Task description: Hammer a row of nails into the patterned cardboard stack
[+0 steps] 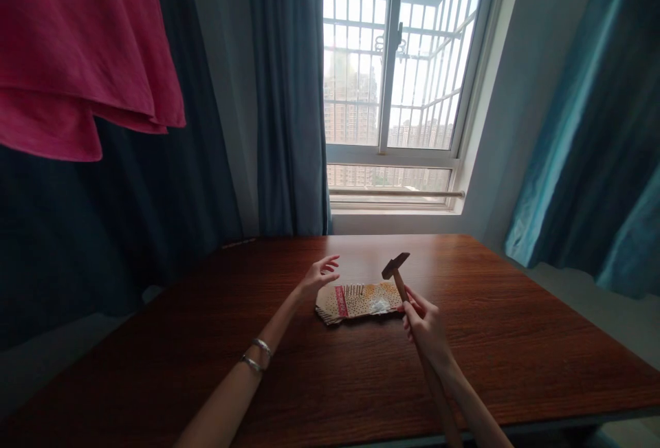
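Observation:
My right hand [423,324] is closed around the wooden handle of a hammer [396,268], whose dark metal head is raised a little above the table. Below the head lies a flat patterned piece of cardboard [355,300] with a red stripe and a small whitish patch on it. My left hand [320,274] hovers just beyond the cardboard's left end, fingers apart and loosely curled, holding nothing. Two bracelets sit on my left wrist.
A dark wooden table [515,338] fills the foreground. A barred window [392,84] is behind it, with blue curtains [289,91] on both sides. Red cloth [77,49] hangs at the upper left.

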### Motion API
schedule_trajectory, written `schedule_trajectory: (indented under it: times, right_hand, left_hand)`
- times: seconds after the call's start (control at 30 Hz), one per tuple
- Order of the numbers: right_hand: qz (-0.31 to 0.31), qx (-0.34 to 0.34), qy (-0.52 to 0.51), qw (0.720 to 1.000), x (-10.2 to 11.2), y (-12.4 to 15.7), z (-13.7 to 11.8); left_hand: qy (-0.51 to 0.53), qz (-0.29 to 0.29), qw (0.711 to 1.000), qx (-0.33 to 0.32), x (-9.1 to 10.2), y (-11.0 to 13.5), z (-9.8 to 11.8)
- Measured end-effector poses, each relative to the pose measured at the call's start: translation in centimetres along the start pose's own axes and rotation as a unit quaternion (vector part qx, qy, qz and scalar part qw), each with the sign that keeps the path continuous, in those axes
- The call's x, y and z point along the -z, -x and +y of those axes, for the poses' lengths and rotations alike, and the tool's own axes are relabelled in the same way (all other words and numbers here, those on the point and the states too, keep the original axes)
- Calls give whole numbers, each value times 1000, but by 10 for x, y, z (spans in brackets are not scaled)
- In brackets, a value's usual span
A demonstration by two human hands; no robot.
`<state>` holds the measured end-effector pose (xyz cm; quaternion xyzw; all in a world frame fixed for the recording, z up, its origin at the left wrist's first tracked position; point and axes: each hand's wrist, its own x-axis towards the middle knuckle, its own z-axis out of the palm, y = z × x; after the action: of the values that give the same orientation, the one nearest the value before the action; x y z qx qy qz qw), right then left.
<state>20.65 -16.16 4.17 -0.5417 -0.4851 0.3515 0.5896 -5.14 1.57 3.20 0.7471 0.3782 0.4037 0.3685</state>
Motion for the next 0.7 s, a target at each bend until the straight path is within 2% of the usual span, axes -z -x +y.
schedule_trajectory:
  times: [0.07,0.17,0.37,0.53,0.7]
  right_hand:
    - [16,-7,20,1000,13,1,8]
    - [33,-17,57,998,32,3,18]
    - [63,6,140,988,62,7,23]
    - [56,-5,129,990,64,12,28]
    - [40,-23,106,993,53,16,29]
  left_hand:
    - [-28,10,1000,8,13,5,2]
    - [-68,-11,998,15,20,21,0]
    - [-125,-19,992,25,5,49,-2]
    - [-125,-10,992,19,-16,42,5]
    - [-117,5,992,37,-36,24,-2]
